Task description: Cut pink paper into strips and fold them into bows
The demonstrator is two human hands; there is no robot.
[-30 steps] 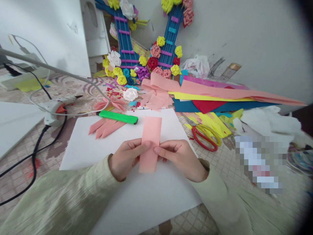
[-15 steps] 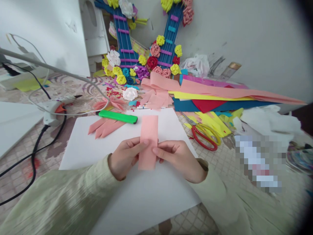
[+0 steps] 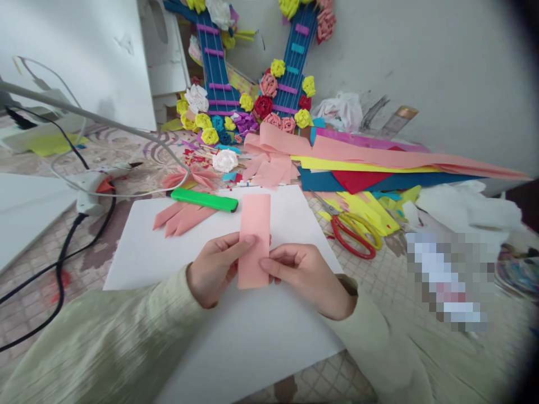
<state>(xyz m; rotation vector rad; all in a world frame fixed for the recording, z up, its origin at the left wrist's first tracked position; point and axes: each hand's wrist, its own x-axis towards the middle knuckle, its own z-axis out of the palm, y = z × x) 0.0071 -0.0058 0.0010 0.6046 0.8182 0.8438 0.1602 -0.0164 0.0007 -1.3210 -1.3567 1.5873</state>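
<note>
I hold a pink paper strip (image 3: 255,224) upright over a white sheet (image 3: 236,331) on the floor. My left hand (image 3: 213,269) pinches its left edge with the thumb on the front. My right hand (image 3: 307,275) pinches its right edge, thumb on the front too. Both hands are closed on the strip near its lower half. Several folded pink paper petals (image 3: 181,216) lie on the white sheet to the upper left, beside a green marker (image 3: 204,200).
Red and yellow scissors (image 3: 353,227) lie to the right. Stacked coloured paper sheets (image 3: 370,165) spread behind them. Two blue guitar-shaped crafts with paper roses (image 3: 252,84) lean on the wall. A power strip with cables (image 3: 90,193) sits at the left.
The pink strip has shifted slightly left and looks narrower, and my thumbs have slid closer together on it.
</note>
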